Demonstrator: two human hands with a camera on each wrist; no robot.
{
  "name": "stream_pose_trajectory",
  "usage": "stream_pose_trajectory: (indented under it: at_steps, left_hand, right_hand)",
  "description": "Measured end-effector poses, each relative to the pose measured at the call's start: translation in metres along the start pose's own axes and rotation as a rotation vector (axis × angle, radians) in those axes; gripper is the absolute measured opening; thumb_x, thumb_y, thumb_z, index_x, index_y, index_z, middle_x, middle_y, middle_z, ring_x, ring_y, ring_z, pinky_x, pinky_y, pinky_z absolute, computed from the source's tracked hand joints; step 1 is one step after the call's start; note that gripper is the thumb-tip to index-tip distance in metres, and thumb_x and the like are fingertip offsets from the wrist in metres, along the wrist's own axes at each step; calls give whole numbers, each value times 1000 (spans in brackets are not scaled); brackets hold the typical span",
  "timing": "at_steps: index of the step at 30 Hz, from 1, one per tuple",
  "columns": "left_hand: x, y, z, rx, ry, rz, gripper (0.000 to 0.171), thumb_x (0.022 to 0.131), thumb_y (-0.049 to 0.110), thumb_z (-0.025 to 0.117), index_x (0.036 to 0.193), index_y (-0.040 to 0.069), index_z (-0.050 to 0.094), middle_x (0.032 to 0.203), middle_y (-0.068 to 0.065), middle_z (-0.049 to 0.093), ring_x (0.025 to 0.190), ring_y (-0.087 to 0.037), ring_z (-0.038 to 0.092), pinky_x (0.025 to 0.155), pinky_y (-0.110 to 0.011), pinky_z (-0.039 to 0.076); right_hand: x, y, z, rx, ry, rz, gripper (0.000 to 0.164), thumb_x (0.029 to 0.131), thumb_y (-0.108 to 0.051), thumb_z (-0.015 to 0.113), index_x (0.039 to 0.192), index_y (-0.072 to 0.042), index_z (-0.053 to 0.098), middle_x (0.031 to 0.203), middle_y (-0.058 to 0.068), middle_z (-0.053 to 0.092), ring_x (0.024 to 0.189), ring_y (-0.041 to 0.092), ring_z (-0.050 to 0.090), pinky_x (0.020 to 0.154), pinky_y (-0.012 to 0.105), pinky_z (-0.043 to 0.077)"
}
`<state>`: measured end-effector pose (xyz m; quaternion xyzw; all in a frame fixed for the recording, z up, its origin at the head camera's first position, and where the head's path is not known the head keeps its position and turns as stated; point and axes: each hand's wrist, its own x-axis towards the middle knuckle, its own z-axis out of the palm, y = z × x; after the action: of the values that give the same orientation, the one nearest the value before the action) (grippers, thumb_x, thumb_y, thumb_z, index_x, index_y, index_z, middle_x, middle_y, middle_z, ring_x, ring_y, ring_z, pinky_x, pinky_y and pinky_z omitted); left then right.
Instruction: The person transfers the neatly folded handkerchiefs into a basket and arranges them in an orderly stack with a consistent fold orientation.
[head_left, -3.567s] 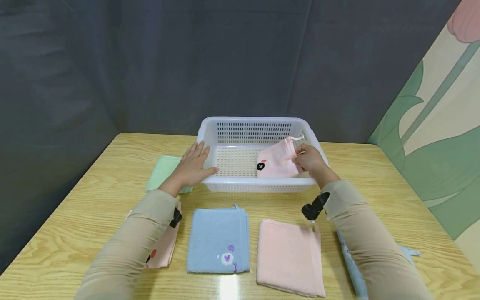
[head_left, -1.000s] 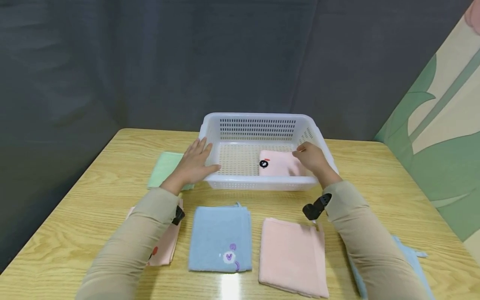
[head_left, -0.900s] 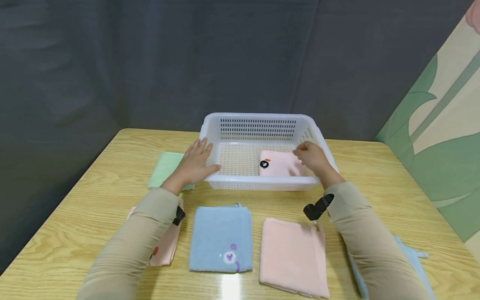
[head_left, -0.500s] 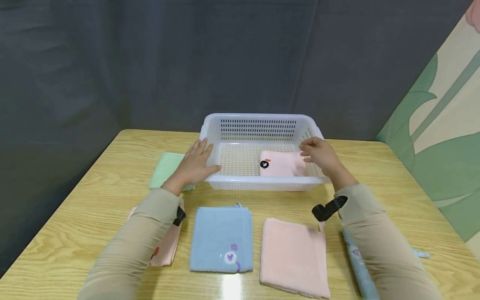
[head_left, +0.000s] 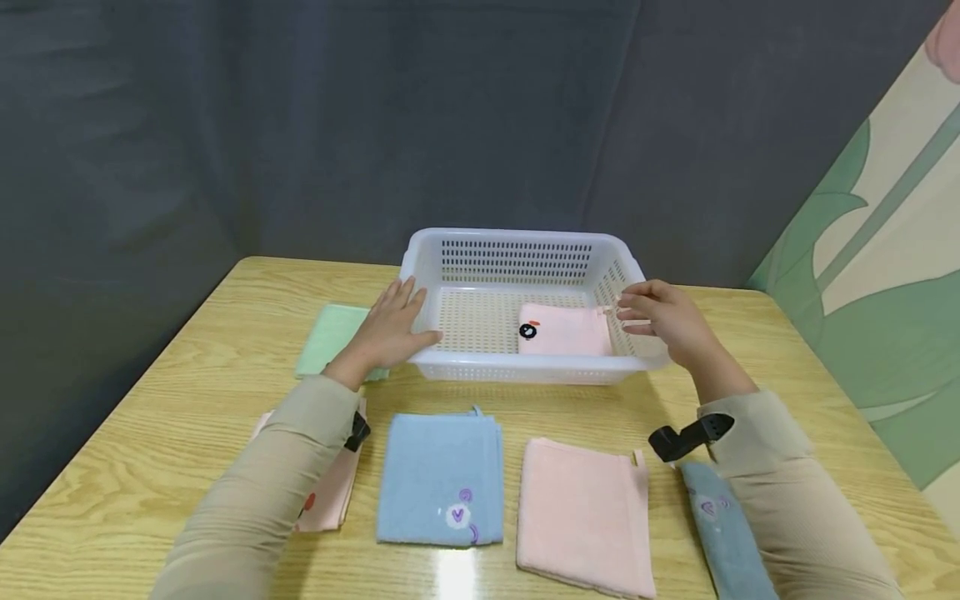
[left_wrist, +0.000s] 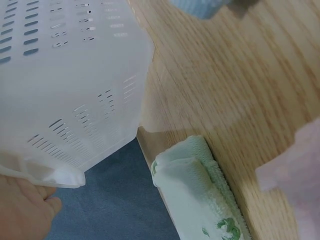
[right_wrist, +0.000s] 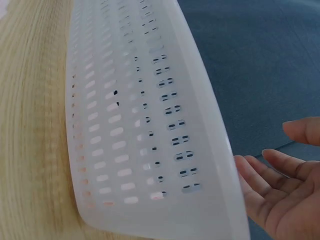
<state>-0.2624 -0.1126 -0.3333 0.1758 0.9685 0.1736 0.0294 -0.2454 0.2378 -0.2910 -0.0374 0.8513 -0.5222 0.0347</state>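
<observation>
A white plastic basket (head_left: 517,362) stands at the back of the table, with one folded pink towel (head_left: 566,332) lying in its right part. On the basket's left rim rests my left hand (head_left: 384,332), fingers spread and fairly straight. My right hand (head_left: 666,318) hovers at the right rim, its fingers relaxed and slightly bent, holding nothing. The right wrist view shows that hand (right_wrist: 282,187) palm-up in the picture beside the basket wall (right_wrist: 200,210), with thumb and fingers apart.
In front of the basket lie a folded blue towel (head_left: 438,475) and a pink towel (head_left: 585,517). A rolled or folded blue towel (head_left: 723,525) is partly under the right forearm. Another pink towel (head_left: 330,496) and a green towel (head_left: 327,340) lie at left, partly covered by the left arm.
The right hand has let go of the pink towel, which now lies flat in the basket, and has moved right to the rim. The left hand stays on the left rim.
</observation>
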Motion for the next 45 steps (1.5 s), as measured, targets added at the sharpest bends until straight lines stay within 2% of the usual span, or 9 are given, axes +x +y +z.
stream_pose_trajectory:
  at_steps: [4, 11, 18, 25, 31, 40, 45]
  left_hand:
    - [0, 1, -1, 1, -3, 2, 73, 85, 47, 40, 138, 3, 13, 143, -12, -3, 128, -25, -10, 102, -38, -4]
    - [-2, 2, -2, 6, 5, -4, 73, 86, 48, 39, 138, 3, 14, 143, -12, -2, 128, -25, -10, 102, -39, -3]
    - [-4, 3, -2, -2, 12, -10, 73, 85, 48, 40, 138, 3, 15, 143, -12, -2, 129, -25, -9, 102, -39, -2]
    - [-4, 2, 0, 1, 12, -15, 73, 85, 48, 39, 138, 3, 15, 143, -12, -2, 129, -26, -9, 102, -39, -2]
    - [-3, 2, 0, 2, 15, -8, 73, 85, 48, 40, 138, 3, 16, 143, -12, -1, 129, -25, -9, 102, -39, -1]
    - [-3, 2, 0, 2, 17, -6, 74, 85, 48, 40, 137, 2, 16, 143, -12, -1, 129, -26, -9, 102, -38, -3]
    - [-3, 2, 0, -3, 16, -7, 74, 85, 47, 40, 137, 2, 16, 143, -13, -1, 129, -25, -9, 102, -37, -3]
  right_hand:
    - [-6, 0, -3, 1, 9, -14, 46, 93, -25, 36, 122, 11, 32, 118, 23, 40, 97, 24, 49, 77, 27, 46]
    - [-16, 1, -8, 19, -2, -71, 45, 94, -23, 33, 120, 13, 31, 111, 20, 42, 85, 8, 53, 73, 24, 47]
    - [-24, 4, -13, 32, -21, -84, 41, 94, -21, 33, 116, 14, 34, 106, 20, 46, 82, 9, 55, 71, 26, 48]
    - [-33, 7, -16, 68, -21, -113, 44, 93, -24, 38, 114, 15, 35, 94, 2, 53, 81, 8, 57, 69, 26, 49]
    - [-40, 9, -22, 109, -41, -125, 44, 92, -24, 41, 111, 15, 37, 91, 0, 56, 79, 9, 58, 68, 25, 49]
    - [-51, 14, -29, 248, -71, -138, 28, 89, -17, 49, 100, 8, 45, 86, 1, 60, 76, 13, 60, 64, 25, 50]
    - [-59, 19, -34, 267, -91, -137, 14, 89, -14, 48, 97, -3, 51, 86, 0, 60, 76, 13, 60, 64, 25, 50]
